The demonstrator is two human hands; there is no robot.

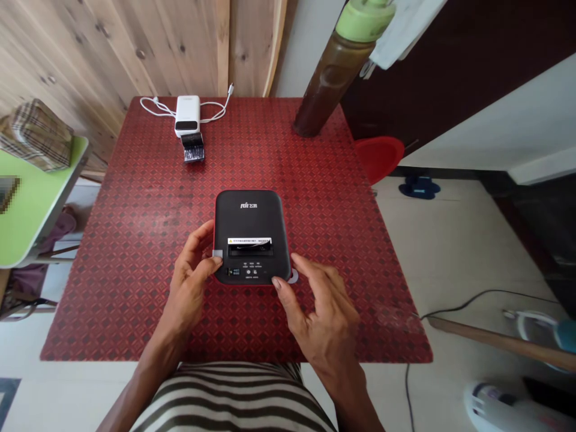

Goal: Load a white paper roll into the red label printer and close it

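Note:
A black receipt printer (251, 222) with rounded corners and a thin red edge is between my hands over the red patterned table (148, 300). A slot with a white warning strip crosses its top, above small buttons. My left hand (193, 270) grips the left side, thumb on a grey tab (218, 254) and fingers along the edge. My right hand (321, 300) holds the near right corner between thumb and index finger, beside a pale round piece (294, 276). The printer's underside is hidden.
A white power bank (188, 113) with a cable lies at the back left, touching a small black object (193, 148). A tall brown bottle (330, 78) with a green lid stands at the back right. A red stool (380, 156) is beyond the right edge.

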